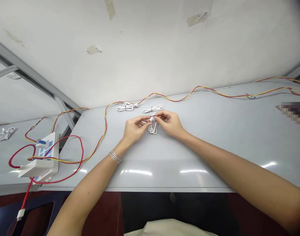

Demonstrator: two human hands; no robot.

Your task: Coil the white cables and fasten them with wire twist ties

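A small coiled white cable [153,128] is between my hands over the middle of the grey table. A thin black twist tie [151,121] runs across the coil's upper end. My left hand [135,128] is closed in a pinch at the left side of the tie. From the right, my right hand [171,124] pinches at the same spot with thumb and forefinger. The fingertips partly hide the tie and the cable's top. Just beyond the hands lies another tied white cable bundle [152,109]. More bundled white cables [127,107] rest to its left.
Red and yellow twisted wire [174,99] runs along the wall edge of the grey table [213,137]. On the left, a white power strip [55,150] carries plugs and looping red wire. Another white cable bundle [5,134] lies far left. A blurred-out object [296,111] lies at right.
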